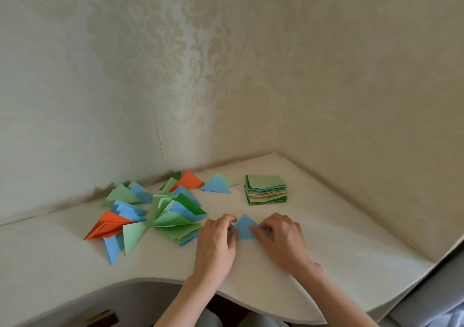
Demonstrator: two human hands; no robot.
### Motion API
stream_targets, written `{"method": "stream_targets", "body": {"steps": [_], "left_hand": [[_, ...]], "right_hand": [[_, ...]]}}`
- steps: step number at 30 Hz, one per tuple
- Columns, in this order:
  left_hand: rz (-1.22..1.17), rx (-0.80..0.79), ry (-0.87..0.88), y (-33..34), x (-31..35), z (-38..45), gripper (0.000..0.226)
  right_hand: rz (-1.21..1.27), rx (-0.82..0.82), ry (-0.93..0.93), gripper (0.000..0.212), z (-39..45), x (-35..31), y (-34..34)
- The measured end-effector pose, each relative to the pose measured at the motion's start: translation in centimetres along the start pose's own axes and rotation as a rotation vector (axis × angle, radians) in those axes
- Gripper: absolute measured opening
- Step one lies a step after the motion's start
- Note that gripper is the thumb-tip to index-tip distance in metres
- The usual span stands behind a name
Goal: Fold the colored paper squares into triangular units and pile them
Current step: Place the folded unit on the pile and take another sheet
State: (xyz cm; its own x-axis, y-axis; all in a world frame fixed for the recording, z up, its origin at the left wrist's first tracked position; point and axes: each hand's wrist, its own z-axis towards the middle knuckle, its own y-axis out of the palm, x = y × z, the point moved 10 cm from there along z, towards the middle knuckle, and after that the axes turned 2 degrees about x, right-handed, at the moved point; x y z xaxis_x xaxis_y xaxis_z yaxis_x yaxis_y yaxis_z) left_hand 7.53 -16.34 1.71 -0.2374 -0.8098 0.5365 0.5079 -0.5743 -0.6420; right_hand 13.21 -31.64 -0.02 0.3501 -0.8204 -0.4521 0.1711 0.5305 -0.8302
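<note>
Left hand [217, 236]: lower centre of frame, palm down on the table [326, 246], fingers curled, tips on the left corner of the blue triangle [244, 230]. It appears to press and pinch that edge; the exact grip is hidden under the fingers.

Right hand [282, 238]: just right of the left one, palm down, fingers bent, thumb and forefinger on the triangle's right corner. Whether it pinches the paper or only presses it flat cannot be told.

Blue triangle: flat on the table between the two hands, apex pointing toward the top of the frame, lower corners covered by fingers.

Folded pile [160, 213]: left of the hands, centre-left of frame. A loose scatter of triangular units in light green, dark green, blue and orange, overlapping and fanned, some half open. The nearest green units lie just beside the left hand.

Orange unit [108, 226]: at the pile's left edge, pointing lower left.

Orange triangle [188, 181]: at the pile's far side, near the wall [226, 63].

Blue and green pair [218, 184]: two triangles overlapping, above the hands, between the pile and the stack.

Stack [266, 188]: unfolded squares, light green on top, blue, orange and dark green edges showing below; above and right of the hands, well apart from the pile.

Table: pale, curved front edge, set in a corner.

Wall: cream, damask pattern, fills the upper frame.
</note>
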Motion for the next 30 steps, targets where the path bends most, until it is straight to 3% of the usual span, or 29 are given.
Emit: {"method": "stream_targets", "body": {"steps": [8,14,22,30], "left_hand": [[0.161,-0.055,-0.128,1.7,-0.2,0.1,0.031],[0.015,-0.070,-0.156,1.2,-1.7,0.3,0.025],[-0.155,-0.159,-0.231,0.6,-3.1,0.4,0.019],[0.265,-0.172,-0.171,1.3,0.6,0.5,0.028]], "right_hand": [[-0.015,0.010,0.073,0.030,0.2,0.1,0.7],[0.120,-0.058,0.139,0.019,0.5,1.0,1.2],[0.364,-0.094,0.193,0.020,0.6,2.1,0.8],[0.305,-0.045,0.189,0.018,0.1,1.5,0.7]]}}
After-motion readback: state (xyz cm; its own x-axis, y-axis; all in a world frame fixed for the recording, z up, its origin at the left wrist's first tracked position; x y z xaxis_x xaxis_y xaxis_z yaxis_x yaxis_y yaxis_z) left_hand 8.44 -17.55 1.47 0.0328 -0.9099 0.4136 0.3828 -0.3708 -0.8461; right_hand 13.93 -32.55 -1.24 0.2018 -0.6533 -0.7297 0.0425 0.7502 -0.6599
